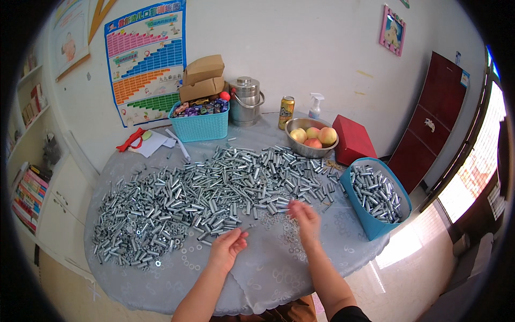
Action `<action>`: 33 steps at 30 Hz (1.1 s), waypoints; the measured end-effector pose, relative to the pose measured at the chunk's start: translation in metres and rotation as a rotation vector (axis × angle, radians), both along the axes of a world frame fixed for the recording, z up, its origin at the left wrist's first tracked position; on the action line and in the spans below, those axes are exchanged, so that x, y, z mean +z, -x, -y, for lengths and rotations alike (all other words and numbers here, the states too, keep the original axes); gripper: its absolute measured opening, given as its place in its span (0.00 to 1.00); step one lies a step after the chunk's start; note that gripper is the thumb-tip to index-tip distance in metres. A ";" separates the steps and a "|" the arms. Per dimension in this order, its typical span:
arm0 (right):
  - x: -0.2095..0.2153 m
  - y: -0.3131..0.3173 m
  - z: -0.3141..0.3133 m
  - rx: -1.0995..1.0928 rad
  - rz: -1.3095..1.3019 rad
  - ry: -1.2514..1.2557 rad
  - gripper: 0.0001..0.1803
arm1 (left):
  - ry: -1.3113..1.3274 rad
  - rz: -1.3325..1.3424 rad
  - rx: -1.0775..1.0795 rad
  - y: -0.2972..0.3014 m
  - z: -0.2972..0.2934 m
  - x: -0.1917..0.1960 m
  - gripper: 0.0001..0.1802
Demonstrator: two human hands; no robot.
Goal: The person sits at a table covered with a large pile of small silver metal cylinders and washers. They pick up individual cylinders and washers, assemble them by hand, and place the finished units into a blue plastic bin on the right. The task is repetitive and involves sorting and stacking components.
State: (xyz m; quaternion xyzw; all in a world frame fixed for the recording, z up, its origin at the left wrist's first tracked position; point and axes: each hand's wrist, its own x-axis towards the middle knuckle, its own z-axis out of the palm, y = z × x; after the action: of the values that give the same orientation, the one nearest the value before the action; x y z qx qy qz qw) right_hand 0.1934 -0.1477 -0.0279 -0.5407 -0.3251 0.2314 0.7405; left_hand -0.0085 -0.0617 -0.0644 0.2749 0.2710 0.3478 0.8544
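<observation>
My left hand [228, 249] is over the near middle of the table, its fingers closed on a thin metal bolt [249, 227] that points up and to the right. To the right, my right hand [304, 219] has its fingertips pinched together above a patch of small ring washers [289, 232]. Whatever is in that pinch is too small to make out. Beyond both hands spreads a wide heap of silvery metal sleeves and bolts [214, 182]. Loose washers [190, 257] lie in front of the heap, left of my left hand.
A blue bin [370, 232] full of metal sleeve parts stands at the right table edge. Behind the heap are a turquoise basket [199, 127], a steel canister [245, 102], a yellow can [286, 111], a spray bottle [315, 107], a fruit bowl [311, 149] and a red box [354, 140].
</observation>
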 end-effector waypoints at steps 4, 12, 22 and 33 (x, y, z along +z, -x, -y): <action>-0.005 -0.035 0.005 -0.322 0.024 -0.073 0.10 | 0.008 0.072 0.138 0.003 -0.007 0.006 0.07; -0.031 -0.020 -0.010 -0.116 0.197 0.061 0.09 | -0.003 0.273 0.247 0.023 -0.022 0.024 0.07; -0.006 0.022 -0.014 0.218 0.876 0.292 0.08 | 0.018 0.511 0.477 0.083 -0.044 0.075 0.07; -0.002 0.119 -0.057 0.539 1.088 0.031 0.08 | -0.255 0.312 0.570 0.151 -0.059 0.057 0.11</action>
State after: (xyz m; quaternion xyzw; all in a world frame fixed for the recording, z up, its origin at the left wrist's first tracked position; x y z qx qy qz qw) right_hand 0.0742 -0.0910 -0.0303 -0.4909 -0.7791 0.1057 0.3753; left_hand -0.1595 -0.0025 -0.0079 0.2362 0.1576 0.6413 0.7128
